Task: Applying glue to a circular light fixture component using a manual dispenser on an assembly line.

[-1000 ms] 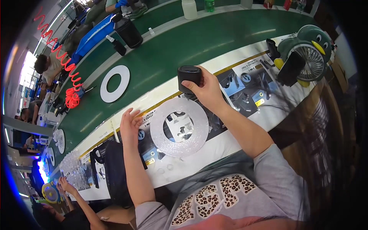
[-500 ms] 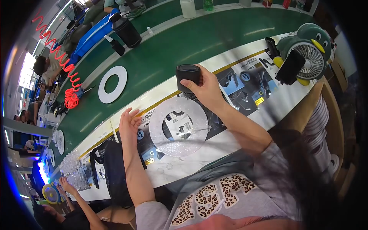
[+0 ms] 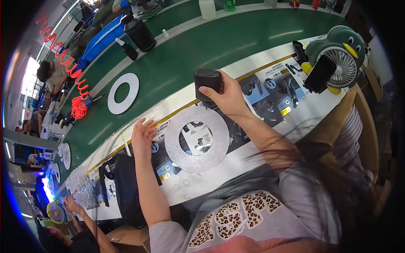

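Note:
My right hand point(image 3: 230, 95) grips a black, rounded-corner block-shaped object point(image 3: 207, 84) above the far edge of the white strip of bench; its kind does not show. Just below it, nearer me, lies a glittery white ring-shaped disc point(image 3: 216, 157) with a round hole, through which part of a printed sheet is visible. My left hand point(image 3: 144, 135) hovers left of the disc, fingers loosely spread and holding nothing. Printed cardboard sheets point(image 3: 270, 110) with product pictures lie beneath and to the right of the disc.
A second white ring point(image 3: 113, 98) lies on the green belt point(image 3: 190, 55). At right stand a penguin-shaped fan point(image 3: 341, 69) and a dark phone point(image 3: 321, 72). A black bag point(image 3: 128, 185) lies left of my left forearm. Clear plastic parts point(image 3: 82, 185) and a co-worker's hands point(image 3: 72, 204) are farther left.
Almost nothing differs. Both my hands keep their places, the right one still holding the black object. Strands of dark hair have shifted across my right forearm.

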`<state>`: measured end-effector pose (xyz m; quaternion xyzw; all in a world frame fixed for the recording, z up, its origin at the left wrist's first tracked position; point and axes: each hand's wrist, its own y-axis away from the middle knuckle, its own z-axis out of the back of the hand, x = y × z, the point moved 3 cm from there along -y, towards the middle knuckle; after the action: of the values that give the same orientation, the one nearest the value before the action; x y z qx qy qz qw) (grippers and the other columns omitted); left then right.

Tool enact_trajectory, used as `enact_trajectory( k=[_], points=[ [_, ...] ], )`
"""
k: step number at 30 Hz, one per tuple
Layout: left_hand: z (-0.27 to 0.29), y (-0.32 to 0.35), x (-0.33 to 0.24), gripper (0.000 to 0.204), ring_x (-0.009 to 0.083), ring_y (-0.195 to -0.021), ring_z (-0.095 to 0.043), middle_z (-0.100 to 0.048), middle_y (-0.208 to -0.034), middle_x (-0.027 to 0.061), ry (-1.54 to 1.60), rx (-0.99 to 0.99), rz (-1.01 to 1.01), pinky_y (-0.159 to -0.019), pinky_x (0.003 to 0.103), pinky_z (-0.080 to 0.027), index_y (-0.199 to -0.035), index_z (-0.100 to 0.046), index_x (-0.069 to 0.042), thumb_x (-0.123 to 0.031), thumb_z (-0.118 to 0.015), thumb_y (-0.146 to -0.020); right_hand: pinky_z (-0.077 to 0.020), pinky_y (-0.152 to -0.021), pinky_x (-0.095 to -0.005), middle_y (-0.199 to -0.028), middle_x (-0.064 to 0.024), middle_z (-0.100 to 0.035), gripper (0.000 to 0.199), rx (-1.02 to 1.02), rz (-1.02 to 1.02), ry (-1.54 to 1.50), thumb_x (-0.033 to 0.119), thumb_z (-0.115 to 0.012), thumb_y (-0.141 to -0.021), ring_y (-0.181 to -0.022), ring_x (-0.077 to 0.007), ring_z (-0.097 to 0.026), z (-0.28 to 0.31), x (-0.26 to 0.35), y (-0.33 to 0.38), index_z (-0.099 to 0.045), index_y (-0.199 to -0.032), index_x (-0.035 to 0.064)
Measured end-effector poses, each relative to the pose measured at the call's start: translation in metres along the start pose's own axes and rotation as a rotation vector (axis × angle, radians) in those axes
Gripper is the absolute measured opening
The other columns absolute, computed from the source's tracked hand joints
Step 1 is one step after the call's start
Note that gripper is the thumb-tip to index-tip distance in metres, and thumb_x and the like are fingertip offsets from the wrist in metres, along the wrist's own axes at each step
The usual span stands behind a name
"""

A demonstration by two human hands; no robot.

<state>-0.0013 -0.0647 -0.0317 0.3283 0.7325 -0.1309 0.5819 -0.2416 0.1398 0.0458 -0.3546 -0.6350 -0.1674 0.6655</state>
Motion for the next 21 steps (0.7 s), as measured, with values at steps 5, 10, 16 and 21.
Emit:
enact_trajectory(
  k=[5, 10, 16, 21],
  points=[
    [0.0, 0.0, 0.0, 0.049, 0.0186, -0.087, -0.06, -0.058, -0.116, 0.016, -0.029, -0.006, -0.002, -0.081, 0.03, -0.049, -0.128, -0.045, -0.004, -0.037, -0.053, -0.093, -0.0507, -0.083, -0.0262, -0.102, -0.0069, -0.06, 0.039, 0.021, 0.028, -0.164, 0.008, -0.073, -0.08, -0.093, -0.0127, -0.059, -0.001, 0.001, -0.002, -0.053, -0.113, 0.0017],
    [0.006, 0.0, 0.003, 0.043, 0.0188, -0.088, -0.059, -0.056, -0.118, 0.0152, -0.062, -0.011, -0.008, -0.079, 0.029, -0.049, -0.127, -0.047, -0.007, -0.034, -0.049, -0.095, -0.0504, -0.085, -0.0268, -0.103, -0.0064, -0.058, 0.041, 0.036, 0.001, -0.233, 0.006, -0.073, -0.079, -0.094, -0.0131, -0.058, -0.008, -0.004, 0.0, -0.052, -0.113, 0.0029],
    [-0.003, 0.001, -0.001, 0.041, 0.0171, -0.083, -0.06, -0.058, -0.114, 0.0174, -0.053, -0.023, 0.005, -0.077, 0.028, -0.05, -0.126, -0.045, -0.003, -0.03, -0.046, -0.096, -0.0503, -0.085, -0.0267, -0.101, -0.0068, -0.06, 0.043, 0.018, 0.057, -0.169, 0.004, -0.076, -0.075, -0.093, -0.0131, -0.059, -0.007, -0.004, 0.001, -0.053, -0.111, 0.0025],
    [0.0, 0.002, -0.002, 0.041, 0.0178, -0.082, -0.06, -0.058, -0.114, 0.0183, -0.047, -0.017, -0.028, -0.077, 0.028, -0.051, -0.126, -0.046, -0.004, -0.032, -0.047, -0.096, -0.0517, -0.082, -0.026, -0.099, -0.0071, -0.062, 0.043, -0.017, 0.006, -0.161, 0.006, -0.077, -0.074, -0.09, -0.0132, -0.061, -0.009, -0.003, 0.001, -0.055, -0.111, 0.0018]
  ],
)
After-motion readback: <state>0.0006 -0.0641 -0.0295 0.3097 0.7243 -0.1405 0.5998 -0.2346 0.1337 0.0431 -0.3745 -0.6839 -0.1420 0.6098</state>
